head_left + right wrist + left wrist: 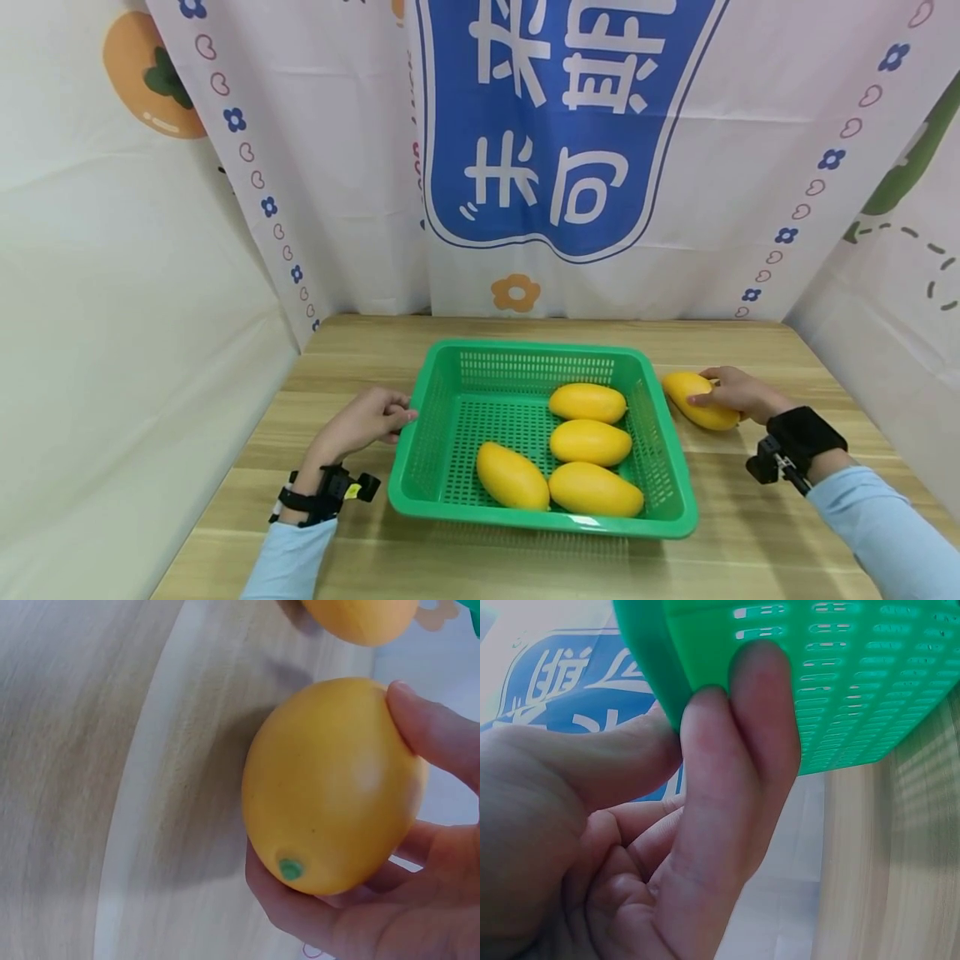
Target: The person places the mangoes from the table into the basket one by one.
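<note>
The right hand pinches a yellow mango between thumb and curled fingers; it sits just outside the basket's right wall, at or over the tabletop (whether it touches the wood I cannot tell). Its green stem nub faces the right wrist camera, while the far side is hidden in the palm. A second yellow fruit, cut off by the upper edge of that view, lies near it. The left hand pinches the left rim of the green basket, thumb on one side and two fingertips pressed to the slotted wall. Inside are four more mangoes: three in a row along the right, one to the left of the nearest. Both wrists wear black straps, the left one with a small yellow patch too tiny to read. The wooden table spreads around, and behind it hangs a white cloth with a blue panel of big white Chinese-style characters, the upper ones cut off by the frame; small reddish letters beside a fold are partly swallowed and hard to make out.
</note>
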Demonstrator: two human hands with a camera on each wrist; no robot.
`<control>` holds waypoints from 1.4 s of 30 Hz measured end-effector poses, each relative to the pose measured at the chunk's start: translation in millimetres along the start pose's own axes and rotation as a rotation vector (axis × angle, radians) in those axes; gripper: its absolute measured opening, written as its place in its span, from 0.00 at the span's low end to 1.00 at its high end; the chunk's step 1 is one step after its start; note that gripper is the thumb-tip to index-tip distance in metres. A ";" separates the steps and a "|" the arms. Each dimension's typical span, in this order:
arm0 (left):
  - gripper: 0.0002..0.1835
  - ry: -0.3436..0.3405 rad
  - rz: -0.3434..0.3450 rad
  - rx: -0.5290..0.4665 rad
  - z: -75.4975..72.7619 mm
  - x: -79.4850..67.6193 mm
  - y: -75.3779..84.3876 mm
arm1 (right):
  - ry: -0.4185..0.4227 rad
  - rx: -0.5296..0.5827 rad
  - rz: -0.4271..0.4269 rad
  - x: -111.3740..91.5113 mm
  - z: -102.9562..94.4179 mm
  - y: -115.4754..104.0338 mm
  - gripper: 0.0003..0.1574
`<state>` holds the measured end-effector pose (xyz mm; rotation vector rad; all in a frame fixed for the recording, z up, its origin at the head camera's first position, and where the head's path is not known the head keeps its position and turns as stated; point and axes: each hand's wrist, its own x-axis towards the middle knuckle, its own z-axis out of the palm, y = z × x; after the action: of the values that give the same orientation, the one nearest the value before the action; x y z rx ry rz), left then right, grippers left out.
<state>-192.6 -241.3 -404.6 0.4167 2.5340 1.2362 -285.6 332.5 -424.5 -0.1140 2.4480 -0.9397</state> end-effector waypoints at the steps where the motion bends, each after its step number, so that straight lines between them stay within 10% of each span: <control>1: 0.15 0.000 0.000 0.000 0.0 0.0 -0.3 | 0.001 0.006 -0.006 -0.5 0.4 -0.3 0.53; 42: 0.16 -0.007 -0.007 -0.015 0.7 0.2 -0.2 | 0.027 0.128 -0.065 -31.8 -10.3 -10.2 0.56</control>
<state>-192.5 -240.8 -405.2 0.4076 2.5171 1.2484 -264.2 339.0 -397.7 -0.1379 2.4133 -1.1306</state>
